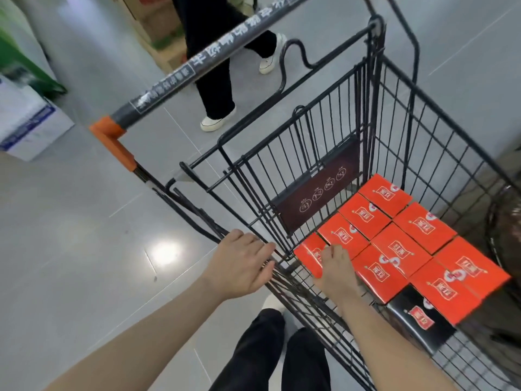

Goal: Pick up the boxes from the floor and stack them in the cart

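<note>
Head view looks down into a black wire cart [375, 114] whose basket holds a layer of red boxes [400, 249] packed edge to edge, with a dark box [417, 320] under the nearest one at about 5 o'clock.

The step in hand seems to be seating one more box. The right hand [337, 270] reaches over the near wall of the cart and rests with curled fingers on the red box at the near-left corner [308, 253], which sits tilted against the wire. Whether it grips that box or only presses on it I cannot tell. The left hand [239, 266] is released, its fingers fairly straight and lying against the outside of the cart's wall at 7 o'clock from the box.

Judged from this, the next move is to nudge that corner box flat and flush with its neighbours, then turn to the floor for another.

Much is unclear. No loose red boxes show on the grey floor [84, 249], so what remains is unknown. The cart's bottom is hidden beneath the boxes, and its right side is cut off at 3 o'clock. Blur smears the cart's handle [197, 60] lettering, the white carton [31, 125] at 9 o'clock, and another person's legs [214, 66] at 12 o'clock.
</note>
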Motion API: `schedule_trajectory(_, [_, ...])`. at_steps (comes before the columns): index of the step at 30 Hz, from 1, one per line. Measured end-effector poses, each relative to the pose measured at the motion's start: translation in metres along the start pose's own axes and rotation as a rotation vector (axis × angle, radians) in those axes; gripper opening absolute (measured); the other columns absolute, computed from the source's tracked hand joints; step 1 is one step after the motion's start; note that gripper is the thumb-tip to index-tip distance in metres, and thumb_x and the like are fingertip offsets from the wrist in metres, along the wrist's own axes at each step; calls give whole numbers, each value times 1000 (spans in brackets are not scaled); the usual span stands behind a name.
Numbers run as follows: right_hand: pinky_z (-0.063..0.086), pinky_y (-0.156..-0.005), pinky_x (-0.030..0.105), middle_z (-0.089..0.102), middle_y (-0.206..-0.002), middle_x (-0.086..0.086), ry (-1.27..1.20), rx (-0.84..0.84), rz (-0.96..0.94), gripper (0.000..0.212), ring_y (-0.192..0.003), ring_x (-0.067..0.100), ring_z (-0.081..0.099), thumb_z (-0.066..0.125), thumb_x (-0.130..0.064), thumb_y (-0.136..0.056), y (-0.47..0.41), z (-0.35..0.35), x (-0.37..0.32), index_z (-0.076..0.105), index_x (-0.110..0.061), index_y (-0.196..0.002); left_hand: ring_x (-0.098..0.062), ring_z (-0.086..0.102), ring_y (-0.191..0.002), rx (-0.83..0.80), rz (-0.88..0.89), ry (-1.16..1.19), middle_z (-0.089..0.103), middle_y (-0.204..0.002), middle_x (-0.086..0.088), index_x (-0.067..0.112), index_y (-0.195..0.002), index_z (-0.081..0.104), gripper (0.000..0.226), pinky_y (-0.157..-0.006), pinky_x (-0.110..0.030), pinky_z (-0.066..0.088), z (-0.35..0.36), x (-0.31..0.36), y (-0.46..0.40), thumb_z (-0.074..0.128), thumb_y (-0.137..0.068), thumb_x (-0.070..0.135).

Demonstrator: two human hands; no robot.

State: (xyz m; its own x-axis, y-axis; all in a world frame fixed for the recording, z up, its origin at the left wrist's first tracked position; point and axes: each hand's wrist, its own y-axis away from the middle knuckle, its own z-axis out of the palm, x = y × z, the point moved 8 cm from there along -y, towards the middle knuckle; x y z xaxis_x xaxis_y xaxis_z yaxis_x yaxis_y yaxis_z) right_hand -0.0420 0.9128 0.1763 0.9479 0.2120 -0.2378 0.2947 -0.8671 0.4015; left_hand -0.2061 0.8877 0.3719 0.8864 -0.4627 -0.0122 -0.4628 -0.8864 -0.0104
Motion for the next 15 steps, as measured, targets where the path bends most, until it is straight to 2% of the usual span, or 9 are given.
schedule_trajectory(2, [30, -111, 33, 41, -135, 9, 11, 23, -36, 55, -126, 25, 38, 63, -33, -87, -2, 4, -7, 43, -8, -132, -19, 52, -62, -4, -6, -7, 61, -67, 5, 17, -96, 66, 46, -64, -34, 41, 2, -2, 0, 24, -95, 37])
schedule_trajectory(4, [29, -112, 35, 37, -142, 11, 37, 2, -9, 59, -131, 26, 35, 63, -31, -88, -4, 10, -8, 41, -7, -136, -19, 52, -62, -5, -1, -6, 61, -67, 4, 18, -95, 66, 48, -64, -34, 40, 3, -2, 1, 22, -96, 37])
schedule_trajectory(8, [36, -107, 33, 40, -135, 7, -45, -85, -10, 53, -124, 22, 36, 68, -37, -82, -7, 3, -3, 52, -9, -125, -20, 52, -61, -50, 10, 3, 60, -66, 4, 18, -90, 65, 41, -64, -34, 41, 3, -2, -1, 28, -93, 37])
schedule_trajectory(10, [35, -110, 34, 39, -135, 5, -167, -155, -17, 55, -126, 21, 36, 68, -41, -82, -6, -9, 1, 52, -12, -126, -19, 54, -64, -111, -29, 27, 62, -69, 5, 19, -92, 64, 41, -66, -34, 40, 2, -1, -2, 28, -92, 40])
schedule_trajectory(12, [37, -109, 36, 39, -139, 2, -254, -165, 6, 53, -127, 21, 41, 65, -37, -85, 2, -33, 8, 50, -16, -132, -19, 59, -79, -192, -121, 71, 67, -86, 5, 21, -110, 60, 46, -75, -35, 40, 1, -3, -5, 28, -90, 48])
schedule_trajectory(15, [45, -96, 36, 48, -128, 2, -289, -41, 41, 43, -116, 21, 51, 61, -35, -89, 18, -84, 22, 54, -16, -127, -19, 55, -110, -256, -198, 173, 60, -119, 3, 22, -133, 44, 55, -93, -38, 41, -5, -8, -25, 37, -89, 53])
